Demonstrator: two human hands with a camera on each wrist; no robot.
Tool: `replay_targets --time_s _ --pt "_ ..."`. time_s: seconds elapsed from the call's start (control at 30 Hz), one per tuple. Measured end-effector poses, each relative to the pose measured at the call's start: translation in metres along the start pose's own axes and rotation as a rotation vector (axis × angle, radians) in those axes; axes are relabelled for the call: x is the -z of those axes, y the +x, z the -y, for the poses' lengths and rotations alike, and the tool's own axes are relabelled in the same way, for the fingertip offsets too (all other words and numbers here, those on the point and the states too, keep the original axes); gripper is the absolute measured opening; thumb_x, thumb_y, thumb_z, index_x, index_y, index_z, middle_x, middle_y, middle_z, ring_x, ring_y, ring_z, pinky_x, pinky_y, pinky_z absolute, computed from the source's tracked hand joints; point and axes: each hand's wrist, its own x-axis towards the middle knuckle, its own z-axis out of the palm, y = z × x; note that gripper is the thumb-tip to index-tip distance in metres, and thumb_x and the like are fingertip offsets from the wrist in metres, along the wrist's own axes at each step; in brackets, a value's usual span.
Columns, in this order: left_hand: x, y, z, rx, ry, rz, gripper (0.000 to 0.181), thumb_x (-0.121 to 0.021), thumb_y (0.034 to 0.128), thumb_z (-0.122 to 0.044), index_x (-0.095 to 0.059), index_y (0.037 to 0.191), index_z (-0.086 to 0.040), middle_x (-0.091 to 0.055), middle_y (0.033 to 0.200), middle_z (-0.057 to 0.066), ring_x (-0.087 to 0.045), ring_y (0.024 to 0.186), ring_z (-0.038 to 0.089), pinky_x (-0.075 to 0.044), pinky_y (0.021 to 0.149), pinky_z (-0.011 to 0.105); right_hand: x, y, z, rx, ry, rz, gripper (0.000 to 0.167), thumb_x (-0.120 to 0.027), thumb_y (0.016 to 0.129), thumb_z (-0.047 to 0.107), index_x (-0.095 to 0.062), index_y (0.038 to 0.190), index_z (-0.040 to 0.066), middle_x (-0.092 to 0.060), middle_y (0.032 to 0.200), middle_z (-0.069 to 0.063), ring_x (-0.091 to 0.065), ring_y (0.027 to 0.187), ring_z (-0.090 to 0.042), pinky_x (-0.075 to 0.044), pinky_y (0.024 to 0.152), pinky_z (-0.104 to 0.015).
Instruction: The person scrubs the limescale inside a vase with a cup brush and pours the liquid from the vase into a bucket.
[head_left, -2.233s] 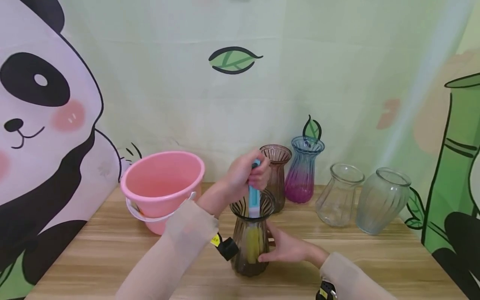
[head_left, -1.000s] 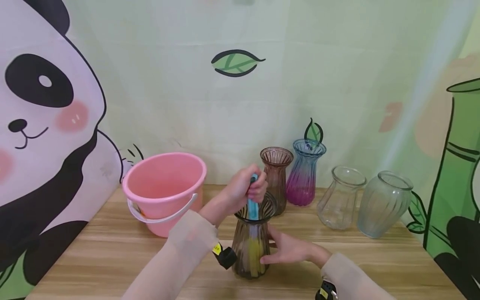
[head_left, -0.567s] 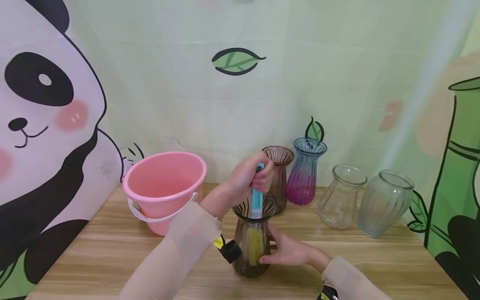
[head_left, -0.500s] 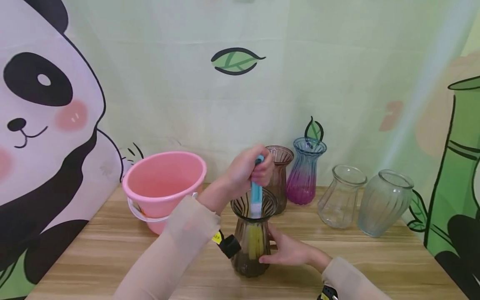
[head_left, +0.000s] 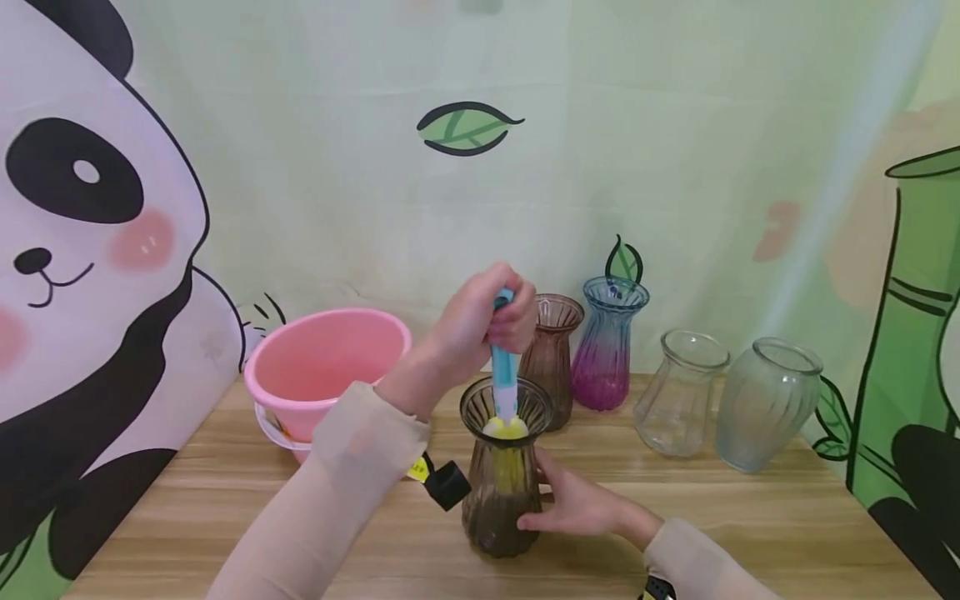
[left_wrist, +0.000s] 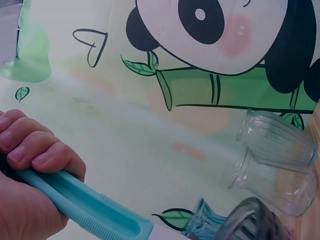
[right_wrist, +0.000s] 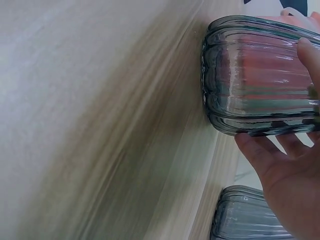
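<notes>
A smoky grey ribbed glass vase (head_left: 501,521) stands upright near the table's front. My right hand (head_left: 581,504) holds its lower side, thumb in front and fingers behind. In the right wrist view, fingers and thumb of the right hand (right_wrist: 292,172) span the glass vase (right_wrist: 265,75). My left hand (head_left: 483,312) grips the blue handle of a bottle brush (head_left: 504,367) above the vase. The brush's yellow sponge head sits in the vase's neck, its top showing at the mouth. The left wrist view shows fingers wrapped round the brush handle (left_wrist: 100,202).
Behind stand a brown vase (head_left: 551,375) and a blue-to-purple vase (head_left: 602,358). Two clear vases, one tapered (head_left: 675,408) and one rounded (head_left: 765,408), stand to the right. A pink bucket (head_left: 285,400) stands on the left, partly behind the left forearm. A printed cloth (head_left: 337,167) hangs behind the table.
The brush went down into the vase, then rose; its sponge is now higher, in the neck, than half a second ago. The left hand rose with it. The right hand and vase stayed in place.
</notes>
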Motion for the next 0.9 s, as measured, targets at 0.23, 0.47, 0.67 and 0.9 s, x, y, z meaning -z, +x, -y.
replay_targets --time_s 0.23,0.47,0.67,0.9 --pt "0.005 -0.009 0.038 0.049 -0.034 -0.008 0.035 -0.026 0.0817 -0.011 -0.025 0.047 -0.017 -0.023 0.043 -0.008 -0.018 0.04 0.008 -0.015 0.044 0.023 -0.002 -0.001 0.0 0.016 -0.011 -0.016 0.089 -0.071 0.079 0.021 -0.012 0.144 0.006 -0.036 0.139 -0.019 -0.041 0.126 -0.034 -0.045 0.093 -0.028" --pt "0.015 -0.015 0.076 0.151 -0.033 0.007 0.035 -0.026 0.0827 -0.011 -0.024 0.048 -0.015 -0.023 0.044 -0.007 -0.02 0.04 0.009 -0.019 0.045 0.022 0.001 -0.001 0.002 -0.014 0.029 0.036 0.089 -0.069 0.081 0.022 -0.009 0.145 0.008 -0.032 0.142 -0.019 -0.038 0.127 -0.035 -0.047 0.09 -0.029" --pt "0.015 -0.014 0.078 0.152 -0.037 0.018 0.037 -0.025 0.0843 -0.012 -0.024 0.048 -0.017 -0.024 0.044 -0.007 -0.021 0.04 0.009 -0.019 0.045 0.022 0.012 0.003 0.009 -0.035 -0.016 0.149 0.085 -0.067 0.083 0.022 -0.01 0.143 0.004 -0.031 0.142 -0.018 -0.034 0.13 -0.033 -0.043 0.096 -0.04" --pt "0.014 -0.017 0.076 0.133 -0.035 0.006 0.036 -0.026 0.0838 -0.013 -0.025 0.048 -0.017 -0.025 0.043 -0.008 -0.021 0.04 0.008 -0.02 0.045 0.022 0.011 0.006 0.005 -0.009 0.038 0.138 0.083 -0.068 0.082 0.017 -0.012 0.142 0.003 -0.036 0.138 -0.017 -0.036 0.129 -0.031 -0.039 0.101 -0.037"
